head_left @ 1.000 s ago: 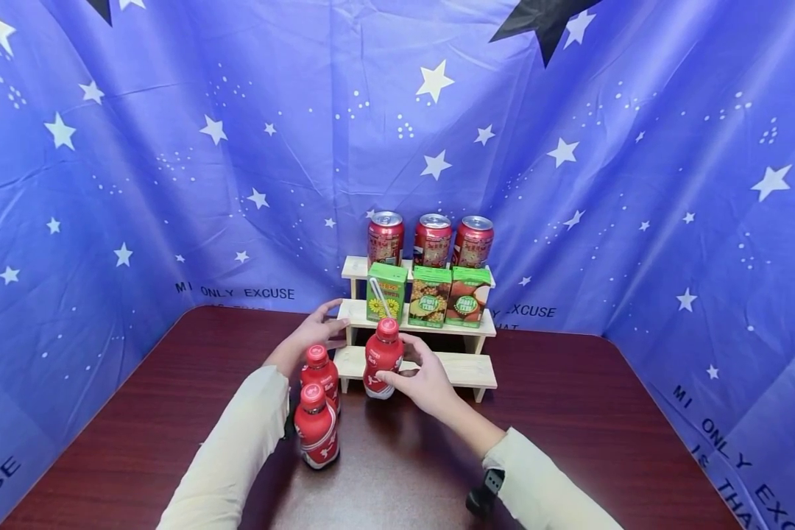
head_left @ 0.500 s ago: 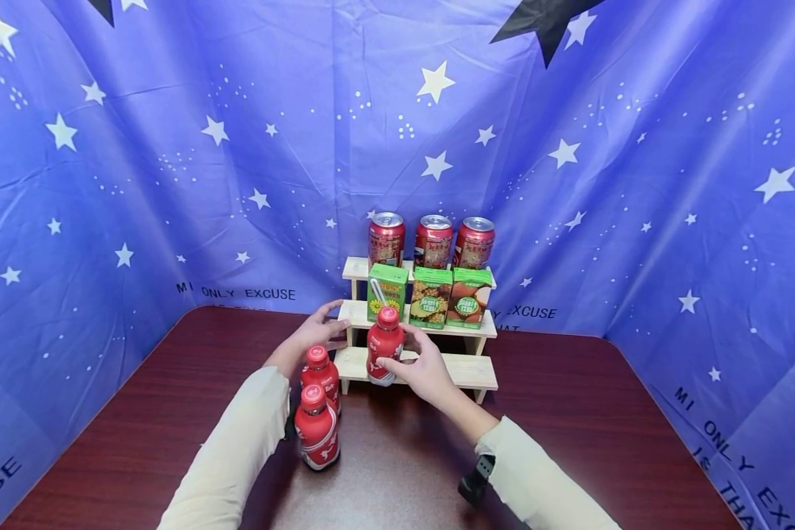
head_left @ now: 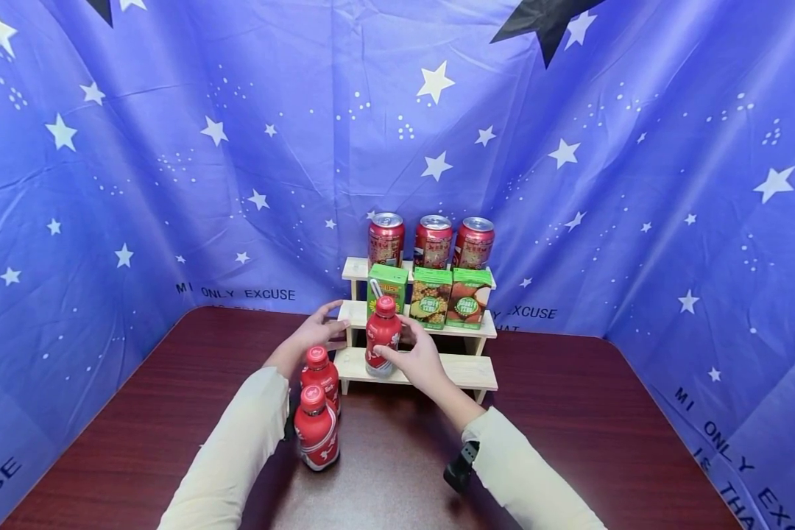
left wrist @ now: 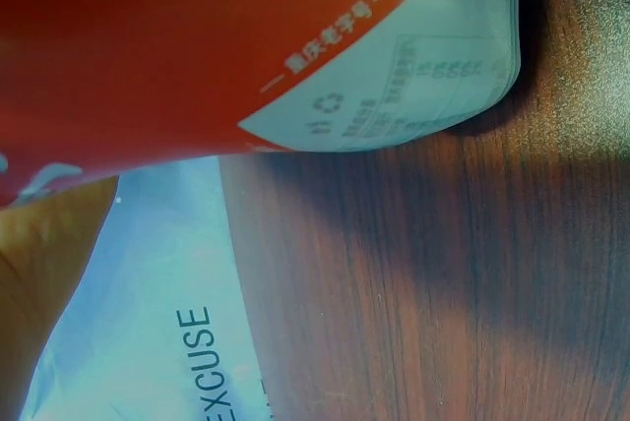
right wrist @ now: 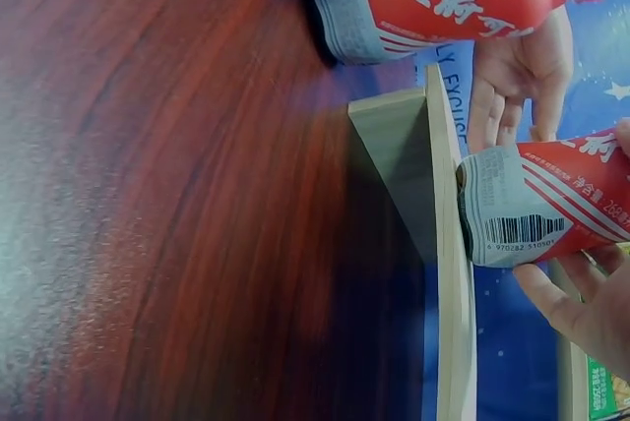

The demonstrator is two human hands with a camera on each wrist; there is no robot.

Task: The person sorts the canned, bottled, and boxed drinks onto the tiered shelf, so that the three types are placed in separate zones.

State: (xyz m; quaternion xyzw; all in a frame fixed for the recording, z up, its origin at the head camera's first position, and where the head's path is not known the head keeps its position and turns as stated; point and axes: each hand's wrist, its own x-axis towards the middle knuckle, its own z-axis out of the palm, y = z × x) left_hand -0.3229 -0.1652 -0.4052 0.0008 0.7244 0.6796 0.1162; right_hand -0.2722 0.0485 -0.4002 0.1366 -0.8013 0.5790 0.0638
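Observation:
My right hand (head_left: 420, 361) grips a red drink bottle (head_left: 382, 335) by its side, thumb in front. The bottle stands upright at the left part of the lowest step of a wooden three-tier shelf (head_left: 464, 370). In the right wrist view its grey base (right wrist: 497, 210) meets the step's edge, or nearly so. My left hand (head_left: 311, 337) is at the shelf's left end, fingers extended to the middle step. Two more red bottles, a rear one (head_left: 319, 372) and a front one (head_left: 316, 430), stand on the table beside my left forearm; the rear one partly hides that wrist.
On the middle step stand green drink cartons, one yellow-flowered (head_left: 389, 278) with a pale straw-like stick before it, another (head_left: 430, 298) and a third (head_left: 469, 298). Red cans (head_left: 433, 243) line the top step. A blue starry cloth (head_left: 238, 184) surrounds the dark red table (head_left: 556, 434).
My right hand has raised the bottle from in front of the shelf and moved it back onto or just above the lowest step. The left hand stays in place.

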